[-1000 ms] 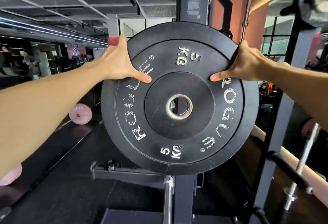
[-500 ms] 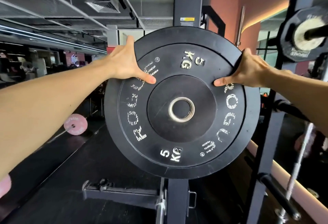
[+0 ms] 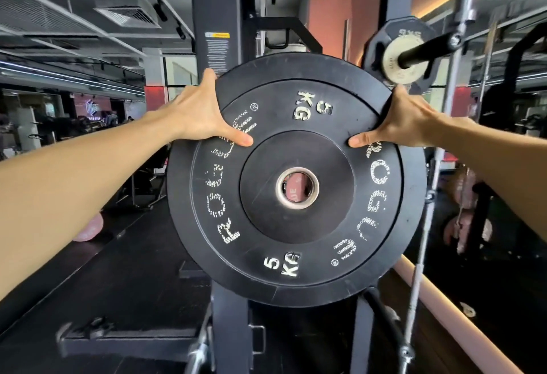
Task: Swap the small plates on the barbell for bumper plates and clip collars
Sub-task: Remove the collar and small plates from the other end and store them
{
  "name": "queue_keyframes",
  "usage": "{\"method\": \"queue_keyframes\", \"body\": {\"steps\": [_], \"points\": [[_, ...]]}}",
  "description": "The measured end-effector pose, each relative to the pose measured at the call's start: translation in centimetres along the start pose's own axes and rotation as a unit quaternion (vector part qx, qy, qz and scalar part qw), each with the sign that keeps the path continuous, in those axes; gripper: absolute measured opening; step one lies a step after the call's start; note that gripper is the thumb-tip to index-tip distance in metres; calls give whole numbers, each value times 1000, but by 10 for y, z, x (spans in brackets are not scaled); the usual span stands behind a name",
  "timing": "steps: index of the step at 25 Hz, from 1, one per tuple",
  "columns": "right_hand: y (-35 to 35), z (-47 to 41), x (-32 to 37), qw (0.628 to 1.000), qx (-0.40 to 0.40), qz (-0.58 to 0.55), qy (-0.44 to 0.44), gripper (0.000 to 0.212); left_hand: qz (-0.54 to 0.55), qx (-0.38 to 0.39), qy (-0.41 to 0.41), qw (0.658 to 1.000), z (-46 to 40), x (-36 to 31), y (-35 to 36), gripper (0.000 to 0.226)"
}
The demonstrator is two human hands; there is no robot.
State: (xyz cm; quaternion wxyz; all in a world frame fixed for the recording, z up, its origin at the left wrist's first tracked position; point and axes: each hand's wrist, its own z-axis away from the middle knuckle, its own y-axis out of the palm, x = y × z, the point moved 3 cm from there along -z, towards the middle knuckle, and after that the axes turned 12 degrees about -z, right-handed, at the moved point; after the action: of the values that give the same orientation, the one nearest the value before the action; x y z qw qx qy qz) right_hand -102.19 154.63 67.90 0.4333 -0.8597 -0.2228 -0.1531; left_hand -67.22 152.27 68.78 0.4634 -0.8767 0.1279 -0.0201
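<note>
In front of the rack upright [image 3: 220, 12], the bumper plate [image 3: 296, 181] hangs between left hand [image 3: 198, 116] and right hand [image 3: 405, 120] — fingers curled over its upper rim, thumbs pressing the face — likely stiff, light, best held rim-wise.

One black bumper plate [image 3: 296, 225], two hands, one small plate [image 3: 398, 56] on one barbell [image 3: 426, 49].

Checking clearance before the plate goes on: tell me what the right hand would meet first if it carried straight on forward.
Probably the small plates on the barbell sleeve, just above and beyond the right hand gripping the bumper plate. Depth is unclear, so it might pass under them.
</note>
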Motion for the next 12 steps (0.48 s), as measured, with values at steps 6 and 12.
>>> {"method": "queue_keyframes", "body": {"steps": [6, 12], "points": [[-107, -7, -134, 1000, 26, 12, -10, 127, 37, -5, -47, 998, 1, -172, 35, 122], [-185, -9, -234, 999, 42, 27, -6, 121, 53, 5, -53, 997, -12, -299, 49, 136]]}}
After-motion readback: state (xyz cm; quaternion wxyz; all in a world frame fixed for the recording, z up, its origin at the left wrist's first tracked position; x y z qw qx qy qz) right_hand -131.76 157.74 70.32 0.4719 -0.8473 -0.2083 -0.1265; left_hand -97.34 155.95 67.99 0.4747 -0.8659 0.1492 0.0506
